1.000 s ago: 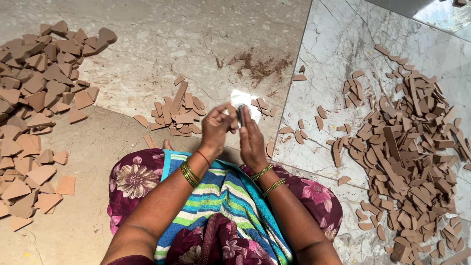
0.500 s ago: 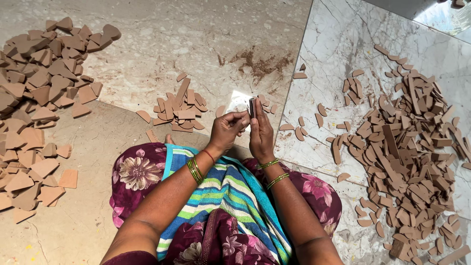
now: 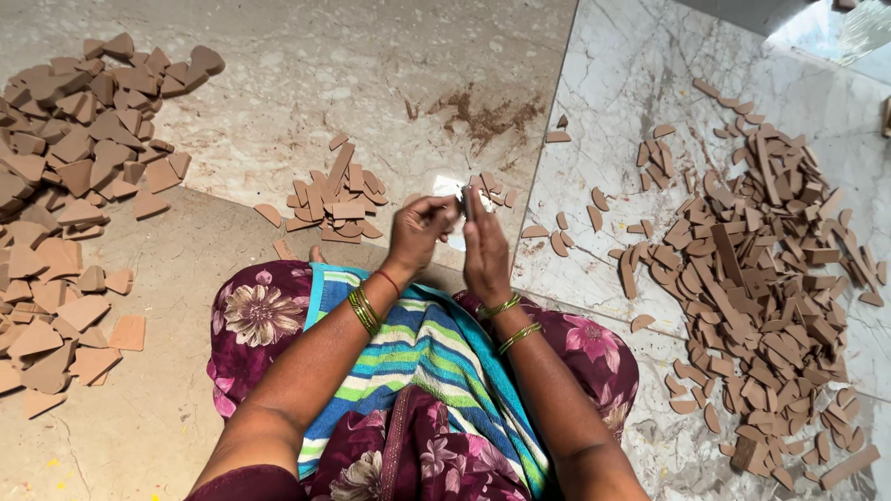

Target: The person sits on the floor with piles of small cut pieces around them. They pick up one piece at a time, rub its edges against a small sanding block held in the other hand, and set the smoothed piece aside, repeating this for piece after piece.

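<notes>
Clay piece [image 3: 467, 201], thin and brown, stands upright between both hands above the lap. Right hand [image 3: 484, 249] is closed around it; left hand [image 3: 419, 234] pinches its edge. It looks light, stiff and brittle, best held by the flat sides. Small clay pile [image 3: 336, 198] lies near.

The floor [image 3: 306, 83] is made of polished stone slabs — beige at the left, white marble at the right. A large heap of brown clay pieces [image 3: 65, 186] is spread along the left edge. A small pile [image 3: 336, 199] lies in the middle, with brown dust [image 3: 487, 116] beyond it. A wide scatter of strips and offcuts [image 3: 761, 269] is strewn over the marble.
</notes>
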A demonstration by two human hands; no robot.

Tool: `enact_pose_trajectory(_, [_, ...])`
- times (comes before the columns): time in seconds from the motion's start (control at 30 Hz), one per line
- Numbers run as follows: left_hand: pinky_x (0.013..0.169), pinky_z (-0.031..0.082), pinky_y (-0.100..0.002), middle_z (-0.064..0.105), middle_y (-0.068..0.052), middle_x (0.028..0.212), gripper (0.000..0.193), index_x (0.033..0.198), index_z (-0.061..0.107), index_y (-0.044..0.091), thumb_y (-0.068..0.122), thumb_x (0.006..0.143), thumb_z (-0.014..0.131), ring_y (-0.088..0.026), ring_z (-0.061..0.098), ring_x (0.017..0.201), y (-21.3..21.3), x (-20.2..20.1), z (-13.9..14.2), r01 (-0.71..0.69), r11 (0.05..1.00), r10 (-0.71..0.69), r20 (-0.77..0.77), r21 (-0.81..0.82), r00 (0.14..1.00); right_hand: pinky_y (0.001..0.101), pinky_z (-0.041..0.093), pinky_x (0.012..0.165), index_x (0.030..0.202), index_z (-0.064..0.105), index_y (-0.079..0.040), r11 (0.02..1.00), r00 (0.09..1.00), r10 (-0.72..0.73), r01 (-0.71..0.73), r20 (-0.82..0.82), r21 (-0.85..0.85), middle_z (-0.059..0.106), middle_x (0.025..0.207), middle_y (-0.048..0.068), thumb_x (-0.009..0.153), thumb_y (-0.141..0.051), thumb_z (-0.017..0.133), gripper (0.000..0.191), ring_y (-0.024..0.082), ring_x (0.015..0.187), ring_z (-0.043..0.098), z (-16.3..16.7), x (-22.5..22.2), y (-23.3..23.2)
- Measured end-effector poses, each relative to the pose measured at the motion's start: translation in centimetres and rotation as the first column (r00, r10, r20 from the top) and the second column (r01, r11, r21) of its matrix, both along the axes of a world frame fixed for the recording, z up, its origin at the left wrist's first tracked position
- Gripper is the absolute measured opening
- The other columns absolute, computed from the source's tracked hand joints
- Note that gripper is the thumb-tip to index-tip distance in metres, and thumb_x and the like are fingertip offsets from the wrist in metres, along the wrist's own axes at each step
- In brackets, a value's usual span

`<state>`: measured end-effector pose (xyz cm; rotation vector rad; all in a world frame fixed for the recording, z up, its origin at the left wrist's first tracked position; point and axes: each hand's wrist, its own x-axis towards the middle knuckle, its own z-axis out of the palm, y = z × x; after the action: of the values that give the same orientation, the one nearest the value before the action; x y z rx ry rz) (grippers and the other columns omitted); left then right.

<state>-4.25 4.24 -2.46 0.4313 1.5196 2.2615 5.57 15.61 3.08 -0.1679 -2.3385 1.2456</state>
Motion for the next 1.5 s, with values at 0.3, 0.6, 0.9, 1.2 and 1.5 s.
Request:
enact_pose_trajectory(0.3, [0.079,0.059,-0.021,0.077,-0.003,0.102,0.024,0.119,0.074,0.002,0.012,0.097,0.075,-0.006,0.069,0.090,-1.5,1.9,2.1,0.111,0.992,-0.116,-0.104,-0.057,0.988,0.0239,0.042,0.060,0.163,0.036,-0.013,0.913,0.998,0.070,-0.063,0.003,-0.402,0.063,0.140,0.005,0.111,-0.026,0.045,0.055,0.006,0.068,0.042,-0.4,0.3,0.5])
enact_pose_trajectory(0.6, [0.073,0.062,-0.028,0.070,-0.003,0.104,0.045,0.131,0.059,0.000,0.008,0.091,0.077,-0.011,0.068,0.088,-3.5,2.8,1.6,-0.029,0.980,-0.013,0.212,0.195,0.977,0.0238,0.039,0.051,0.167,0.032,-0.018,0.823,0.988,0.070,0.020,0.136,-0.567,0.057,0.095,0.002,0.109,-0.028,0.044,0.059,0.007,0.061,0.043,-0.6,4.6,-1.7])
enact_pose_trajectory(0.9, [0.065,0.057,-0.023,0.071,-0.006,0.090,0.031,0.119,0.068,-0.004,0.007,0.092,0.080,-0.011,0.066,0.076,-3.3,3.6,-0.5,0.078,0.992,-0.096,0.178,0.104,0.979,0.0327,0.047,0.105,0.163,0.035,-0.013,0.985,0.999,0.049,-0.048,0.003,-0.166,0.061,0.144,0.015,0.111,-0.023,0.044,0.053,0.023,0.120,0.061,-0.5,4.4,-2.8])
enact_pose_trajectory(1.2, [0.069,0.056,-0.023,0.074,-0.009,0.092,0.024,0.112,0.066,-0.002,0.011,0.095,0.078,-0.013,0.070,0.080,-3.9,2.6,0.9,0.061,0.986,-0.083,0.144,0.155,0.986,0.0358,0.047,0.103,0.164,0.033,-0.010,0.996,0.995,0.088,-0.088,0.043,-0.004,0.065,0.137,0.017,0.112,-0.024,0.041,0.054,0.025,0.117,0.062,-0.5,4.6,-2.4])
enact_pose_trajectory(1.5, [0.075,0.064,-0.030,0.066,-0.016,0.109,0.035,0.123,0.058,0.001,-0.007,0.089,0.058,-0.019,0.071,0.081,-3.1,1.4,-0.8,-0.281,0.955,0.295,0.339,-0.090,0.893,0.0391,0.058,0.084,0.149,0.051,-0.022,0.981,0.755,-0.099,0.182,0.648,-0.063,0.076,0.106,0.018,0.098,-0.040,0.058,0.055,0.031,0.094,0.077,-2.1,0.2,2.3])
